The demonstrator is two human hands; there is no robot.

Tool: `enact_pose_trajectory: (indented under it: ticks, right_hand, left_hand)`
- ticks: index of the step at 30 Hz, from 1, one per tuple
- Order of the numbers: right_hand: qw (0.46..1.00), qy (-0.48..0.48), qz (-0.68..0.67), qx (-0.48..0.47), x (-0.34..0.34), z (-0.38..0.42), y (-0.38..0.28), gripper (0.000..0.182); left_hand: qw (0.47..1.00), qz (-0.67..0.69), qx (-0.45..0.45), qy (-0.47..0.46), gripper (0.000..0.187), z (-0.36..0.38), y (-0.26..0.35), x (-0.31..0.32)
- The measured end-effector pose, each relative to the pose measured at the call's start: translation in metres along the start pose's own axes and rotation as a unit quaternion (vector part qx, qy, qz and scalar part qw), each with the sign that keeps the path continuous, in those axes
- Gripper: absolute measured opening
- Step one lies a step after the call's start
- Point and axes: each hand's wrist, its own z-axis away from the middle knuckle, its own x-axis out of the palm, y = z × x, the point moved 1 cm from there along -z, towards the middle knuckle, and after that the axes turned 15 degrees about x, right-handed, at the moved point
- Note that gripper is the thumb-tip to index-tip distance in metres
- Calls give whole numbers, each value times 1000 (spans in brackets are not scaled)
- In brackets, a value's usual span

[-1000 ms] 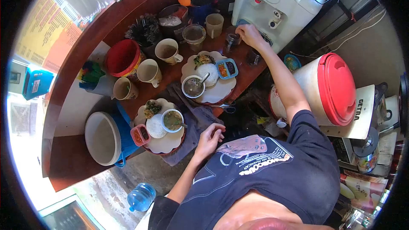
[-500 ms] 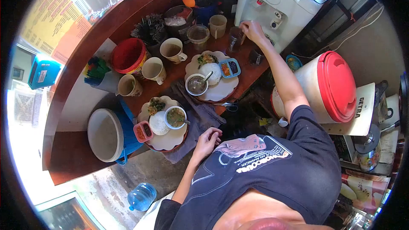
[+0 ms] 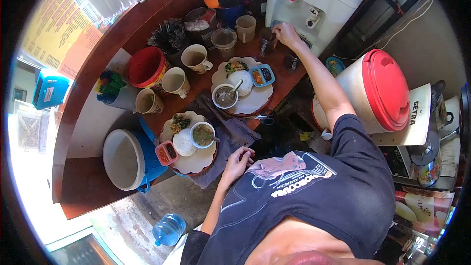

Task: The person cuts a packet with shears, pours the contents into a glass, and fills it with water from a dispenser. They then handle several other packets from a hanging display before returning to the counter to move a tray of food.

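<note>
A dark transparent glass cup (image 3: 266, 43) stands just left of our narrowed right hand (image 3: 286, 34); whether we grip it, we cannot tell.

Across my brown counter (image 3: 200, 83) stand four mugs (image 3: 175, 82), a red tub (image 3: 145, 65) and clear glasses (image 3: 266, 44)! Down here, a grey cloth (image 3: 234, 135) drapes its near edge.

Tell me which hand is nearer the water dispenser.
Right. The right hand is beside the water dispenser, at a glass; the left hand is well away, near the shirt front.
</note>
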Motion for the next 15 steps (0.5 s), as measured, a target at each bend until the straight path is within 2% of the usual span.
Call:
enact_pose_trajectory:
  ticks: [2, 5, 8, 11, 15]
  right_hand:
    - [998, -52, -23, 36, -12, 5, -14, 15]
    - [999, 39, -5, 6, -5, 5, -10, 13]
    - [1000, -1, 17, -18, -7, 8, -10, 12]
    - [998, -14, -54, -11, -30, 19, -28, 11]
    - [994, 15, -54, -91, -58, 33, -36, 12]
  left_hand:
    - [1000, 1, 2, 1, 16, -1, -1, -1]
    - [1000, -3, 1, -2, 16, 1, -1, -3]
    - [1000, 2, 3, -4, 16, 0, -3, -5]
    - [1000, 8, -4, -1, 16, -1, -3, -9]
    - [1000, 5, -22, 3, 16, 1, -7, -15]
